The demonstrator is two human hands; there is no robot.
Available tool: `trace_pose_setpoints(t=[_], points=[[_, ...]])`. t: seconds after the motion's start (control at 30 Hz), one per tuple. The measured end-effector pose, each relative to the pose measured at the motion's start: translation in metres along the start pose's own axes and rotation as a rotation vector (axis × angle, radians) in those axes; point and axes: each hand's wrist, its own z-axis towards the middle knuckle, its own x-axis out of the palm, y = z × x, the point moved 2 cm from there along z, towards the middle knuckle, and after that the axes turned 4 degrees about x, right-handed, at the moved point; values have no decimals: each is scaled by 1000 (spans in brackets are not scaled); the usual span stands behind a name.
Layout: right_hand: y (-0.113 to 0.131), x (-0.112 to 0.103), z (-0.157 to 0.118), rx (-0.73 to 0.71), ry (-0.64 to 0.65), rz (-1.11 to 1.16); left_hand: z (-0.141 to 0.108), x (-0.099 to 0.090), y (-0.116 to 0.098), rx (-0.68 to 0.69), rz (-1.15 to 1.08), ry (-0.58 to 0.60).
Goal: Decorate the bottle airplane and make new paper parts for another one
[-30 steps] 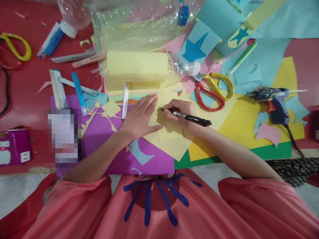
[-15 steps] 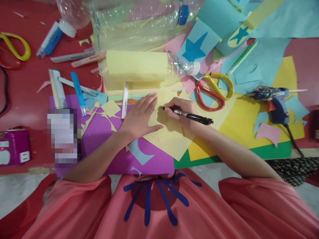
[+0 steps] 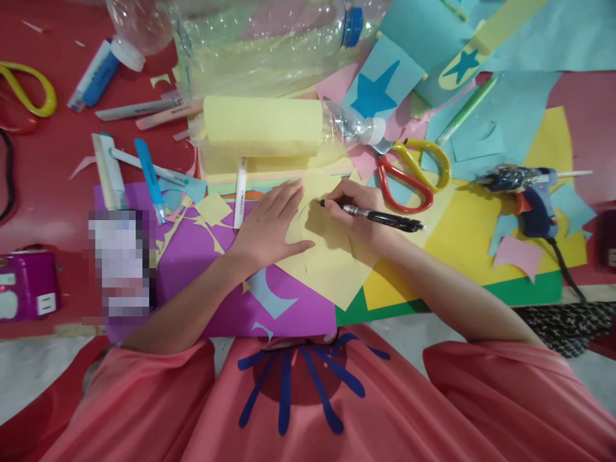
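Observation:
A black pen (image 3: 385, 219) is pinched in my right hand (image 3: 359, 205), its tip at the upper part of a pale yellow piece of paper (image 3: 327, 250). My left hand (image 3: 269, 224) lies flat with fingers stretched over the paper's left side, thumb apart. Beneath is a larger pale yellow sheet (image 3: 344, 292) on purple paper (image 3: 308, 317). Just beyond my hands, a plastic bottle wrapped in yellow paper (image 3: 264, 126) lies on its side. Scissors with red and yellow handles (image 3: 409, 183) rest right of my right hand, and a white marker (image 3: 240, 192) lies beside my left fingers.
At the right stands a blue glue gun (image 3: 536, 202) with its cord. Clear bottles (image 3: 269, 38) and a blue paper piece with star shapes (image 3: 423, 45) lie at the back. Several markers (image 3: 150, 173), a phone (image 3: 122, 263) and a purple power strip (image 3: 29, 285) are at left.
My right hand has moved the pen slightly right and up along the paper. My left hand stays in place.

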Motion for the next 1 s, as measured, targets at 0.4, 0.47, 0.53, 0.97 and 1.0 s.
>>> trace_pose_setpoints(t=[0.4, 0.47, 0.53, 0.97, 1.0], points=[[3, 1, 0, 18, 30, -3, 0, 0, 0, 5, -12, -3], [2, 0, 0, 25, 23, -14, 0, 0, 0, 6, -21, -7], [2, -1, -1, 31, 13, -20, -1, 0, 0, -1, -23, -2], [-4, -11, 3, 27, -202, 5, 0, -1, -1, -14, 12, 17], [-4, -12, 4, 22, -206, 10, 0, -1, -1, -20, 11, 24]])
